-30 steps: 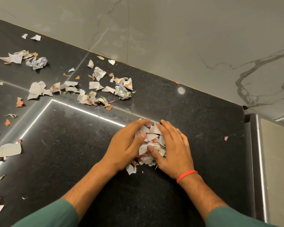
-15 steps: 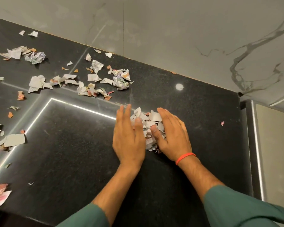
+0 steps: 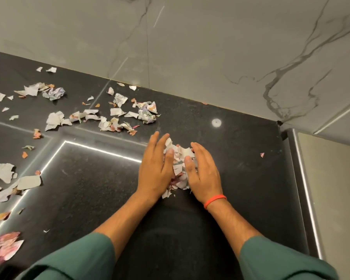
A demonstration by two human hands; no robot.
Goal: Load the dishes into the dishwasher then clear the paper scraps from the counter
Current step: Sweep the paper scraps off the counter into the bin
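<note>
We note torn, crumpled white-and-pink paper scraps (image 3: 181, 154) heaped at frame centre, pressed between the straight-fingered left hand (image 3: 155, 172) and right hand (image 3: 205, 175) on the glossy, speckled black desk (image 3: 247, 178).

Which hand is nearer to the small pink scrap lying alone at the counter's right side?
Right. The right hand is left of the pink scrap, not touching it; the left hand is farther left, beyond the paper pile between both hands.

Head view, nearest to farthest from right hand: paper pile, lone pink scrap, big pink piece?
1. paper pile, against the right hand, on its left.
2. lone pink scrap, to its right.
3. big pink piece, far left, near edge.
</note>
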